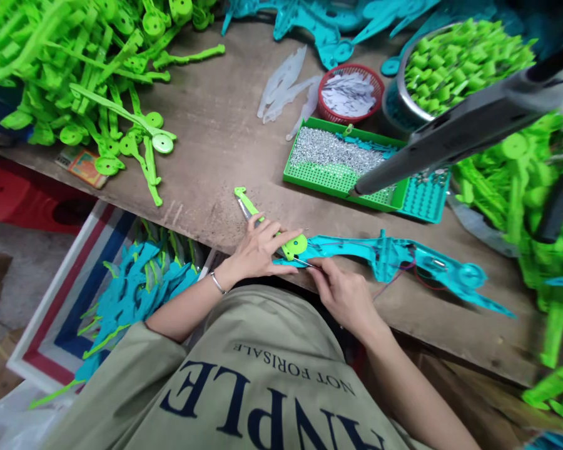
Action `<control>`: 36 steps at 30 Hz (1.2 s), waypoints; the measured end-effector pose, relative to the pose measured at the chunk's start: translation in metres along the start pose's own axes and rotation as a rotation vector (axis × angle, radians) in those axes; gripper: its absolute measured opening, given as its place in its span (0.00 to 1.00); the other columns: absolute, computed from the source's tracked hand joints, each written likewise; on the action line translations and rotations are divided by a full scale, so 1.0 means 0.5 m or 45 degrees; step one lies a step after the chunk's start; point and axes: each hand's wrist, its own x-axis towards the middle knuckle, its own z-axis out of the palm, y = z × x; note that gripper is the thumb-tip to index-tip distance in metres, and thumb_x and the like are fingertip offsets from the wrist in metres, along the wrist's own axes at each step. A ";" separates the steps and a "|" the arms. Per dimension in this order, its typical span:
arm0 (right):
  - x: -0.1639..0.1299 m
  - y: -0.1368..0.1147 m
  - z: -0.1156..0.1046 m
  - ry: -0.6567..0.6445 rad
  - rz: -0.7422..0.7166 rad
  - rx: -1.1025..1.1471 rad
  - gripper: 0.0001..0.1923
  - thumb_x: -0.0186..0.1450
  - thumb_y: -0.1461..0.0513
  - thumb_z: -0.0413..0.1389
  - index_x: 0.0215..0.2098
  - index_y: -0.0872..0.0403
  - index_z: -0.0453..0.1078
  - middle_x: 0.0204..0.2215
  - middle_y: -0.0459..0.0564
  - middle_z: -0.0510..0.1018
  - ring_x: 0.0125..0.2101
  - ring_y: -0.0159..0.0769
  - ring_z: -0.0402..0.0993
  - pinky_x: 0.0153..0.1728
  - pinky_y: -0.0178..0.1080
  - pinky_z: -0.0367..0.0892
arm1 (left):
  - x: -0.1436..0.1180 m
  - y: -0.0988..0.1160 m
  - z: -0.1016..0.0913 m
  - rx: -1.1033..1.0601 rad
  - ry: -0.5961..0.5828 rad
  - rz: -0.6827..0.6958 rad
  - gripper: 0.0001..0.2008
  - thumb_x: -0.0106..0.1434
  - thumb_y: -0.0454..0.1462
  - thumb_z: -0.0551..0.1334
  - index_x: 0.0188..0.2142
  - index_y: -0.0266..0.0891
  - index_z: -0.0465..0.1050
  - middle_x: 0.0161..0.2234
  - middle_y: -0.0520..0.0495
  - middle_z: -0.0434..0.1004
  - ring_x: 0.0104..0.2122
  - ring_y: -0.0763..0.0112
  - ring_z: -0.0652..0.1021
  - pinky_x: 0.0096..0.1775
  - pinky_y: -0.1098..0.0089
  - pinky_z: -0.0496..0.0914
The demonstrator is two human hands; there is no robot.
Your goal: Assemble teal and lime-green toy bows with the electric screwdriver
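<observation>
A turquoise plastic toy-bow half (356, 247) lies along the table's front edge, its inner side up, with thin red and purple wires near the middle. At its left end sits a lime-green plastic arm (293, 247) with a round head. My left hand (259, 250) grips this arm, fingers over the top and thumb near the turquoise edge. In my right hand (342, 290), a thin metal rod (304, 262) is pinched between thumb and fingers. Its tip meets the lower edge of the green round head; its other end is hidden in the hand.
Green parts (75, 69) pile up at left, more (511, 181) at right. A green tray (342, 194) of screws stands beyond the bow half, under a grey power driver (450, 131). Behind are a red basket (325, 112) and metal bowl (403, 103). Finished-looking pieces (141, 287) fill a low box.
</observation>
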 end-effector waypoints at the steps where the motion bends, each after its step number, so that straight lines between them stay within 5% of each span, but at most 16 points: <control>1: -0.001 0.000 -0.002 0.000 -0.004 0.005 0.16 0.76 0.56 0.47 0.46 0.54 0.75 0.32 0.52 0.86 0.25 0.40 0.81 0.25 0.37 0.63 | 0.000 0.001 0.001 -0.007 -0.010 -0.008 0.41 0.63 0.65 0.60 0.66 0.43 0.67 0.47 0.43 0.76 0.49 0.58 0.75 0.66 0.47 0.52; 8: -0.012 -0.020 0.000 -0.011 0.119 0.042 0.17 0.77 0.54 0.46 0.49 0.54 0.73 0.35 0.53 0.86 0.26 0.40 0.82 0.26 0.37 0.65 | 0.000 0.004 0.003 -0.026 -0.028 -0.016 0.40 0.64 0.62 0.63 0.66 0.42 0.67 0.48 0.42 0.76 0.51 0.57 0.74 0.66 0.47 0.52; 19: 0.054 -0.079 -0.078 -0.499 0.266 -0.388 0.13 0.74 0.58 0.49 0.45 0.54 0.74 0.25 0.53 0.83 0.22 0.42 0.77 0.23 0.38 0.44 | 0.001 -0.004 0.009 0.005 -0.029 0.016 0.41 0.61 0.61 0.67 0.67 0.43 0.66 0.49 0.41 0.75 0.50 0.55 0.74 0.64 0.46 0.55; 31: 0.092 -0.087 -0.113 -0.428 0.169 -0.438 0.09 0.71 0.59 0.53 0.39 0.52 0.74 0.23 0.52 0.81 0.19 0.40 0.74 0.22 0.39 0.46 | 0.000 -0.008 0.007 -0.065 -0.003 0.051 0.36 0.71 0.59 0.53 0.63 0.32 0.66 0.49 0.35 0.78 0.52 0.52 0.76 0.64 0.44 0.59; 36: 0.100 -0.097 -0.119 -0.450 0.217 -0.451 0.09 0.71 0.60 0.53 0.39 0.52 0.75 0.25 0.55 0.83 0.21 0.43 0.76 0.23 0.40 0.46 | 0.004 -0.006 0.014 0.003 -0.035 0.028 0.42 0.66 0.60 0.61 0.67 0.33 0.61 0.51 0.35 0.76 0.51 0.49 0.75 0.64 0.40 0.58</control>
